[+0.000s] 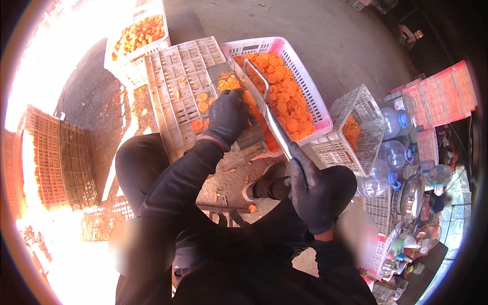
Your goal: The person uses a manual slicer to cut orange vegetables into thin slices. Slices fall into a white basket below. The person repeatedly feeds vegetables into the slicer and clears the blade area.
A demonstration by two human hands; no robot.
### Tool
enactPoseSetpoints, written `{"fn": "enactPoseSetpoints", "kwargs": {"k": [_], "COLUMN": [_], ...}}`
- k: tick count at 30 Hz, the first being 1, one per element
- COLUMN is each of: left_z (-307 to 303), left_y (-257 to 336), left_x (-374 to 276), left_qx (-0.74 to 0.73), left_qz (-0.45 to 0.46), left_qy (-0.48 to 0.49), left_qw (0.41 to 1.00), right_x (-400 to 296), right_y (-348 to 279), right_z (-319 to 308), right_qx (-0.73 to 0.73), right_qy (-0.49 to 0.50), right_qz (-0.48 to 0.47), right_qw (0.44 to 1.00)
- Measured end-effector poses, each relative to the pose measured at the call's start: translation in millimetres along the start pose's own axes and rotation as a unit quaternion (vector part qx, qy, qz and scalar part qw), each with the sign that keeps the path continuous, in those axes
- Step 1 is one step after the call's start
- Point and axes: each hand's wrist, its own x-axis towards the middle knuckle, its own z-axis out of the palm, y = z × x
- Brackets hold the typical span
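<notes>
My left hand [228,116], in a dark glove, grips a carrot [249,98] against a long metal blade [255,93]. Its fingers hide part of the carrot. Under it lies a dark cutting board [219,72] with small orange scraps, on an upturned plastic crate [167,80]. My right hand [310,187], also gloved, is closed round the lower end of the blade's metal handle [279,129]. Carrot slices [293,101] fill much of a white and pink basket [324,120] just beyond the blade. A few ridged slices [202,102] lie on the crate, left of my left hand.
A crate of cut carrot pieces [141,34] stands at upper left. To the right, a tilted crate [362,95] holds orange bits beside large clear plastic bottles [392,154]. More crates [57,164] stand at left. A low stool [225,209] is between my legs.
</notes>
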Motion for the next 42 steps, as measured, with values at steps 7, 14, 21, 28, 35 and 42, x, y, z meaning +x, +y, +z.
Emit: {"fn": "enactPoseSetpoints", "kwargs": {"k": [7, 14, 21, 28, 35, 42], "left_z": [0, -2, -8, -9, -8, -20], "left_y": [0, 6, 8, 7, 2, 20], "left_x": [-2, -4, -5, -2, -1, 18], "left_qx": [-0.004, 0.010, 0.041, 0.057, 0.063, 0.145], "left_qz": [0.006, -0.001, -0.002, 0.003, -0.005, 0.019], "left_qy": [-0.002, 0.003, -0.017, -0.025, -0.044, -0.122], "left_qw": [1.000, 1.000, 0.999, 0.998, 0.997, 0.982], "right_x": [-15, -23, -37, -41, -51, -43], "right_y": [18, 15, 17, 31, 55, 59], "right_z": [9, 25, 56, 84, 103, 97], "right_qx": [-0.225, -0.091, 0.104, 0.209, 0.178, 0.185], "right_qy": [0.027, 0.029, 0.016, 0.038, -0.013, 0.034], "right_qz": [-0.227, -0.142, -0.010, 0.037, 0.046, 0.012], "right_qw": [0.947, 0.985, 0.994, 0.976, 0.983, 0.982]}}
